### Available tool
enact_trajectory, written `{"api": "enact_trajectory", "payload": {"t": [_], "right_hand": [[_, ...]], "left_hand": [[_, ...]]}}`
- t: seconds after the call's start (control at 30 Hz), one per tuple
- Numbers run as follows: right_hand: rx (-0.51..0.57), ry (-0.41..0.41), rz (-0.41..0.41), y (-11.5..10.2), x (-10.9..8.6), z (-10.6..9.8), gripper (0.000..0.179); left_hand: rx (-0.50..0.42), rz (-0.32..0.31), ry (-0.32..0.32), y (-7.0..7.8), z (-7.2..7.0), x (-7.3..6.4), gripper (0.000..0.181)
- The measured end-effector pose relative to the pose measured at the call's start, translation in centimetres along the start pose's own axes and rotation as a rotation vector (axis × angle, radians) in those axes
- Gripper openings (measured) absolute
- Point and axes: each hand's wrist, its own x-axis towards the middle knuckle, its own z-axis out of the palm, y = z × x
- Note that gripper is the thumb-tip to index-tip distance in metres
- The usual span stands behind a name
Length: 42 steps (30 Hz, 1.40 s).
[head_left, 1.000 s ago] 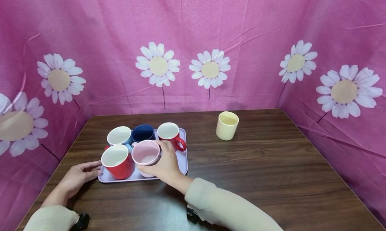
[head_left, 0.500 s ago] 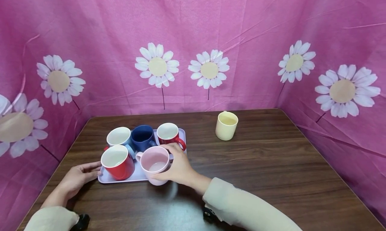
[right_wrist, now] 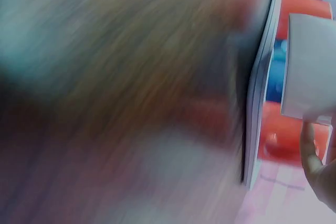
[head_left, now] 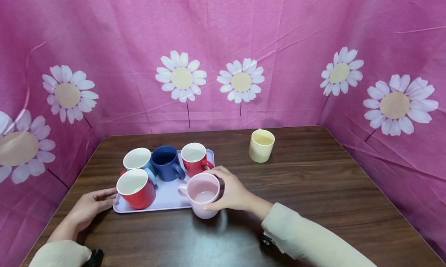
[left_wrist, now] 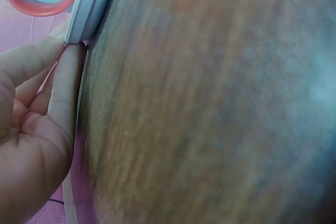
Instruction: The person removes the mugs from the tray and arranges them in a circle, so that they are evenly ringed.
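My right hand grips a pink mug round its side, thumb at the front and fingers behind. The mug is upright over the front right edge of the lilac tray, its handle pointing left. In the right wrist view the mug hangs above the tray's edge. My left hand pinches the tray's front left corner; the left wrist view shows thumb and finger at the tray rim. On the tray stand a red mug, a light blue mug, a navy mug and another red mug.
A yellow mug stands by itself at the back right of the wooden table. A pink cloth with daisies hangs behind the table and along both sides.
My right hand has carried the pink mug to the right and a little forward toward me, off its place beside the front red mug. The left hand stays at the tray corner.
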Motion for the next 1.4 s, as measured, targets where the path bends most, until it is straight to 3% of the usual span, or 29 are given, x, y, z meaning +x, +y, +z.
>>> {"api": "enact_trajectory", "payload": {"t": [0.3, 0.67, 1.13, 1.4], "right_hand": [[-0.030, -0.043, 0.022, 0.6, -2.1, -3.9, 0.077], [-0.086, -0.040, 0.000, 3.4, -5.6, -8.0, 0.081], [-0.173, 0.072, 0.042, 5.7, -8.9, -13.1, 0.080], [-0.175, 0.165, 0.112, 6.8, -10.5, -15.5, 0.080]], "left_hand": [[-0.004, 0.010, 0.001, 0.0, 0.0, 0.0, 0.059], [-0.014, 0.023, 0.009, -0.1, 0.2, -0.2, 0.056], [-0.035, 0.025, 0.018, -0.6, 0.1, -0.1, 0.055], [-0.012, 0.028, 0.015, -0.2, 0.2, -0.1, 0.057]]}}
